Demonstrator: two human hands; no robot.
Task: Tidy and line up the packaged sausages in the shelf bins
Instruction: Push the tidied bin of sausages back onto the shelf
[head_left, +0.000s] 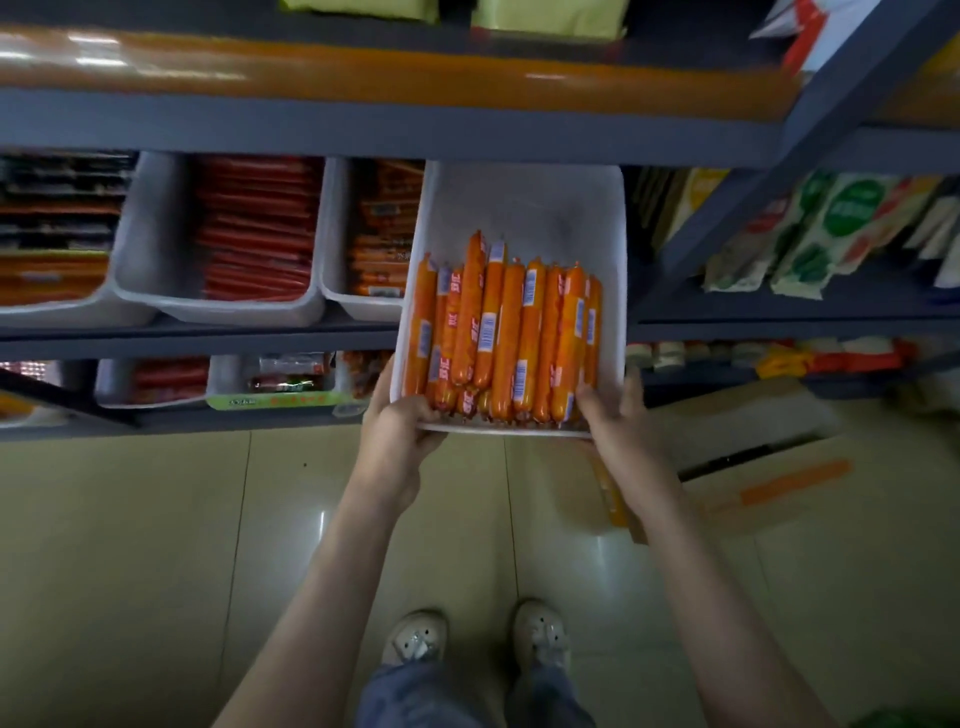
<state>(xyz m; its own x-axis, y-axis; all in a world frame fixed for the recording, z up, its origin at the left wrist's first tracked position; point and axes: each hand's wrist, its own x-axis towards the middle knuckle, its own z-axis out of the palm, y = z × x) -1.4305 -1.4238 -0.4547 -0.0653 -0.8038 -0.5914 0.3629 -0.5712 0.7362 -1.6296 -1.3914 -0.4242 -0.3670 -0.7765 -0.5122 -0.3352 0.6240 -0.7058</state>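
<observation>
A white plastic bin (524, 208) is pulled partly out of the shelf and tilted toward me. Several orange packaged sausages (506, 332) lie side by side lengthwise in its near half; the far half is bare. My left hand (400, 436) grips the bin's front left corner, thumb over the rim. My right hand (618, 421) grips the front right corner, thumb inside against the sausages.
Other white bins (156, 280) of red and orange sausage packs sit on the same dark shelf (208, 338) to the left, more on the shelf below. Packaged goods (831, 228) fill shelves at right. A cardboard box (737, 467) lies on the tiled floor near my feet.
</observation>
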